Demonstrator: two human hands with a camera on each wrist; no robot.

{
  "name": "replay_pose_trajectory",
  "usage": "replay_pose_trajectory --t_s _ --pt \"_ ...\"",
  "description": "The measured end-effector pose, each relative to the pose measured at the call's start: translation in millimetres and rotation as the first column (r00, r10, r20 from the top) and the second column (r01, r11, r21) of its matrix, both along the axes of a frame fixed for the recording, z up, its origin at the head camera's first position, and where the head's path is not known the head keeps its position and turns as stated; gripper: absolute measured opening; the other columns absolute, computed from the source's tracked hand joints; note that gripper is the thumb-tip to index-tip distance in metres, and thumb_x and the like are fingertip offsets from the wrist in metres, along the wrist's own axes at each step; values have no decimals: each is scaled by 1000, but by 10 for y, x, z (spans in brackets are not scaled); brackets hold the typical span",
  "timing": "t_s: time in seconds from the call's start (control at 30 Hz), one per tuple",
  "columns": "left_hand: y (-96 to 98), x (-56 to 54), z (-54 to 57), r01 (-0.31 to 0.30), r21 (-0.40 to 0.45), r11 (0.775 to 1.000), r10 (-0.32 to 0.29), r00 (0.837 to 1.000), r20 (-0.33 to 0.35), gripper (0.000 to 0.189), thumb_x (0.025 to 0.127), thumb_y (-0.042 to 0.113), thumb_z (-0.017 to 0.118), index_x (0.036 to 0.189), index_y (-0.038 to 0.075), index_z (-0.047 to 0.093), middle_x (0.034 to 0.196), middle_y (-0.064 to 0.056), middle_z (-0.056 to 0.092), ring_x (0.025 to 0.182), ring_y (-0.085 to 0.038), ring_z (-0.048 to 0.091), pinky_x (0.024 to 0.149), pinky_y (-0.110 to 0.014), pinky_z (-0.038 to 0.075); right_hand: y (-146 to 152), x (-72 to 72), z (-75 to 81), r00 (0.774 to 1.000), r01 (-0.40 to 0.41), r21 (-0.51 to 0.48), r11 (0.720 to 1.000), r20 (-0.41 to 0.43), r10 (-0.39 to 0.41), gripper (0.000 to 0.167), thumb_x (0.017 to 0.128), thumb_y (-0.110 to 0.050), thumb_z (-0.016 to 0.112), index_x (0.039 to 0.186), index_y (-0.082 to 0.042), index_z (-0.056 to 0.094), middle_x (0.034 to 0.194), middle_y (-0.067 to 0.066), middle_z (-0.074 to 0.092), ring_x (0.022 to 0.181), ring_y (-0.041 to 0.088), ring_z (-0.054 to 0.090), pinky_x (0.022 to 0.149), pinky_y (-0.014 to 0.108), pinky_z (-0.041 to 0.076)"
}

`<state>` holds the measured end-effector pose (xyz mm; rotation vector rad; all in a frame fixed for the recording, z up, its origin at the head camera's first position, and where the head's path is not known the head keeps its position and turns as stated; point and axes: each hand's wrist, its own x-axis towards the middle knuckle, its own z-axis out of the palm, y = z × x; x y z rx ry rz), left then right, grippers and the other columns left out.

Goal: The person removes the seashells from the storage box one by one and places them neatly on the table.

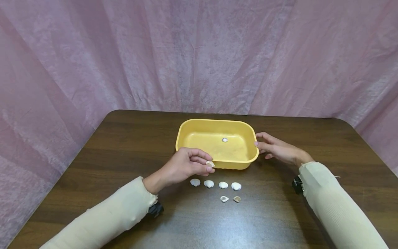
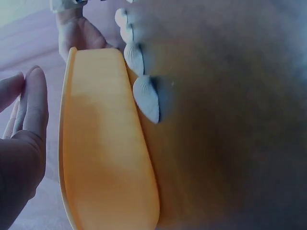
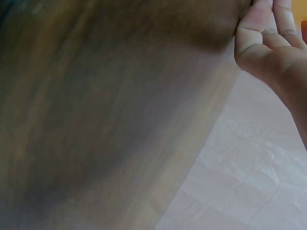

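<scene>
My left hand (image 1: 181, 166) pinches a small pale seashell (image 1: 210, 164) between thumb and fingertips, just in front of the near rim of a yellow plastic basin (image 1: 231, 165). In the left wrist view, the fingertips (image 2: 36, 76) meet the thumb, and the pinched shell is hidden. My right hand (image 1: 280, 148) holds the basin's right rim, with the thumb at the edge and the other fingers outside. One small white shell (image 1: 225, 140) lies on the basin floor.
Several white ribbed shells (image 1: 209, 184) form a row on the brown wooden table (image 1: 130, 148) before the basin. Nearer lie two smaller shells, one whitish (image 1: 224, 199) and one brownish (image 1: 237, 199). A pink curtain (image 1: 192, 58) hangs behind the table.
</scene>
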<state>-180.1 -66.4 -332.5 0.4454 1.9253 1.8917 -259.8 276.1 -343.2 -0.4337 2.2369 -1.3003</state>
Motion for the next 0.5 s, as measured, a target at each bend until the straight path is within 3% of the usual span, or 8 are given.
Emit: replay_pose_trajectory --t_s 0.2,0.5 --pt "-36 109 -50 13 -64 998 -15 999 -32 28 87 -3 73 112 -11 65 95 -17 75 89 -22 73 74 -28 58 0 -2 -1 1000 -1 -3 1000 -1 1 57 106 -35 46 150 -5 26 132 21 51 123 36 49 93 42 43" --pt "-41 178 -156 21 -31 999 -22 1000 -22 27 85 -6 73 110 -13 64 94 -16 74 82 -16 72 77 -34 59 -2 2 4 1000 -1 -2 1000 -4 1 57 106 -35 46 150 -5 25 133 22 51 124 37 48 95 45 42"
